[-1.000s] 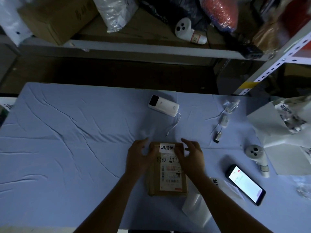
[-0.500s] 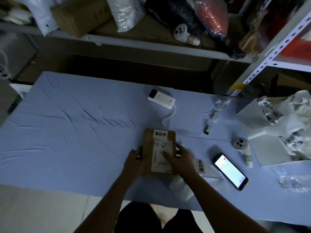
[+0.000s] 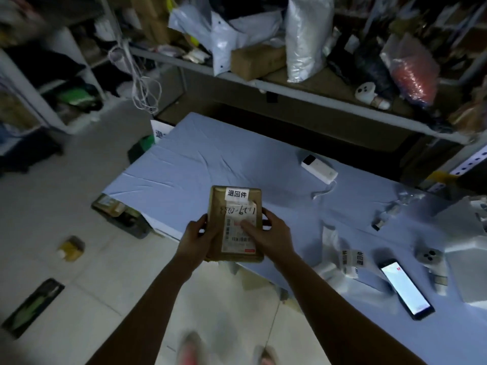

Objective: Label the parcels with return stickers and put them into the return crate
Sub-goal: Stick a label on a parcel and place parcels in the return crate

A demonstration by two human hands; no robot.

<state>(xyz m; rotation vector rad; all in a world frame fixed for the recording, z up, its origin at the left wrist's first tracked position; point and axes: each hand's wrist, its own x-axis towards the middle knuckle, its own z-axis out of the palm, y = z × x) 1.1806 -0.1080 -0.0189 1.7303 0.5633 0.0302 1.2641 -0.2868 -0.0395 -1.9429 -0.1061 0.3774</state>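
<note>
1. Parcel (image 3: pixel 217 204): brown, return sticker (image 3: pixel 237 194) at its 12 o'clock edge, held over the table (image 3: pixel 210 159) edge.
2. Left hand (image 3: pixel 196 237), right hand (image 3: pixel 266 235): both grasping parcel sides.
3. Likely crate (image 3: pixel 131 227), 9 o'clock: lower in flat.

A white sticker (image 3: pixel 237 194) at the top of a brown parcel (image 3: pixel 217 205) reads 退回件 in black. The shipping label (image 3: pixel 238 234) below it carries handwritten digits and a barcode, both too blurred to read. Loose stickers (image 3: pixel 359 258) on the table (image 3: pixel 210 159) show 回 and 件, turned sideways.
</note>
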